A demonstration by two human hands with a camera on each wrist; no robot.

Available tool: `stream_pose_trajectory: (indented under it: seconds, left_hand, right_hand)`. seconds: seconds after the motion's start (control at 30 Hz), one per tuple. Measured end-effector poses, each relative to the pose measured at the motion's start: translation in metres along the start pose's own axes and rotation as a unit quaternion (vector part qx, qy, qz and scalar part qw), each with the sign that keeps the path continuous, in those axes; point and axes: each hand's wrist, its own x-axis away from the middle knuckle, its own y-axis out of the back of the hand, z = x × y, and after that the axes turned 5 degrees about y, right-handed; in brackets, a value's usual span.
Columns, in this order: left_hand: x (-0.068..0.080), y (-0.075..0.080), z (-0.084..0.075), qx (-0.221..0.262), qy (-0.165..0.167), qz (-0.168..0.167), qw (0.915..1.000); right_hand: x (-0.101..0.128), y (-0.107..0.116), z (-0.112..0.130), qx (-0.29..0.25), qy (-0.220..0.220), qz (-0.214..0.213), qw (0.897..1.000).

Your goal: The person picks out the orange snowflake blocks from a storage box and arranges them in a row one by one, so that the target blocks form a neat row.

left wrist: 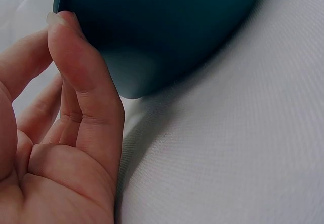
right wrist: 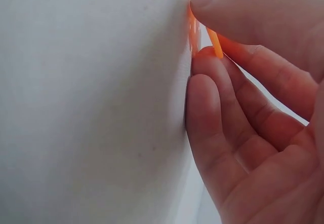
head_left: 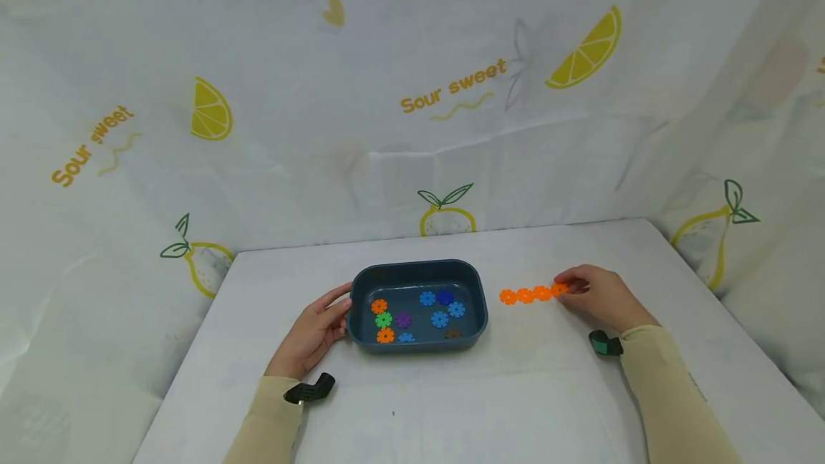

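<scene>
Head view: right hand pinching the right end of a row of four linked orange plastic gear-shaped discs on the white cloth-covered table.
Row lies flat, straight, left to right, near the right wall of the dark blue-green rectangular plastic tray, not touching it. Right wrist view shows thumb and curled fingers closed on the edge of the end disc. Left hand rests against the tray's left wall, fingers nearly straight, holding nothing; left wrist view shows a fingertip at the rim. Tray holds loose discs: orange, green, purple, blue, one brown. Lemon-printed white sheet hangs behind. Nothing lies between row and tray.
</scene>
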Motion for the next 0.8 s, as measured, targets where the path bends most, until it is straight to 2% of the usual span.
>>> stream_pose_trajectory:
  seconds: [0.53, 0.8]
  left_hand:
    - [0.004, 0.008, 0.005, 0.006, -0.005, -0.002, 1.0000]
    - [-0.002, 0.001, 0.002, -0.005, -0.014, -0.006, 0.9999]
  right_hand:
    - [-0.004, -0.004, 0.003, 0.016, 0.008, 0.006, 1.000]
    - [-0.006, 0.004, 0.018, -0.005, 0.034, 0.008, 0.999]
